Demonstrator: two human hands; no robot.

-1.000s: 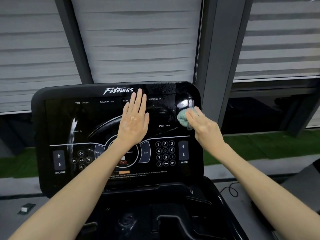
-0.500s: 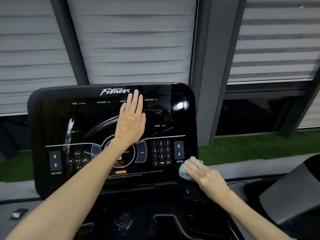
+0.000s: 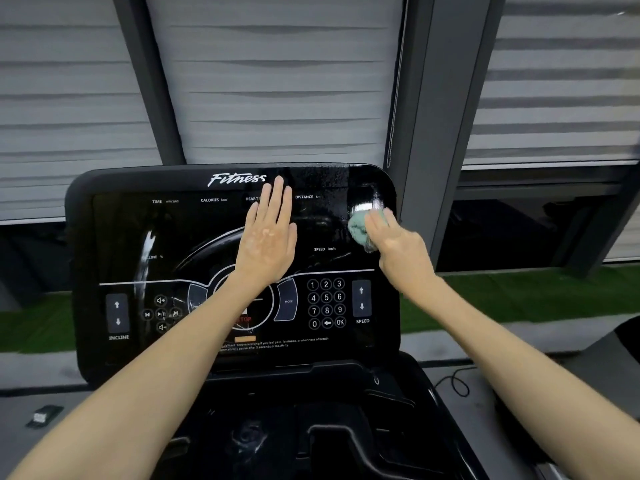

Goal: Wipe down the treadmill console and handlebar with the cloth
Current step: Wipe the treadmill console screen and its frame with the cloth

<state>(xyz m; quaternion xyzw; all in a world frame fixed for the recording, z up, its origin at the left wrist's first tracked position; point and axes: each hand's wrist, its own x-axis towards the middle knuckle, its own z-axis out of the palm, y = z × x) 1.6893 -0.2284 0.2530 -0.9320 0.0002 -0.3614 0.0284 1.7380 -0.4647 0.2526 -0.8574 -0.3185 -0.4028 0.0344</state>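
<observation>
A: Where is the cloth (image 3: 360, 229)?

B: Bunched up, pale green, at the upper right of the console (image 3: 114, 237), close to its right edge. It sits just above the word SPEED and to the right of DISTANCE.

A: And the right hand (image 3: 398, 244)?

B: On top of the cloth. The fingers lie across its right part and press it against the glossy black panel; the cloth bulges out to the left of the fingers and a little below them. Whether the fingers curl around it I cannot tell; they look laid over it, fairly straight.

A: The left hand (image 3: 268, 233)?

B: Open and flat, palm on the screen near the middle, fingers together and pointing up. The fingertips reach the end of the Fitness logo (image 3: 237, 178) and cover part of the HEART label. It holds nothing.

A: How far apart are the two?

B: Well apart, with a bare stretch of screen between the left hand's little-finger side and the cloth.

A: Anything on the panel itself?

B: A bright wet-looking glare just above the cloth, and a pale streak on the left side near the INCLINE reading. The number keypad (image 3: 325, 303) lies below, between the two forearms.
</observation>
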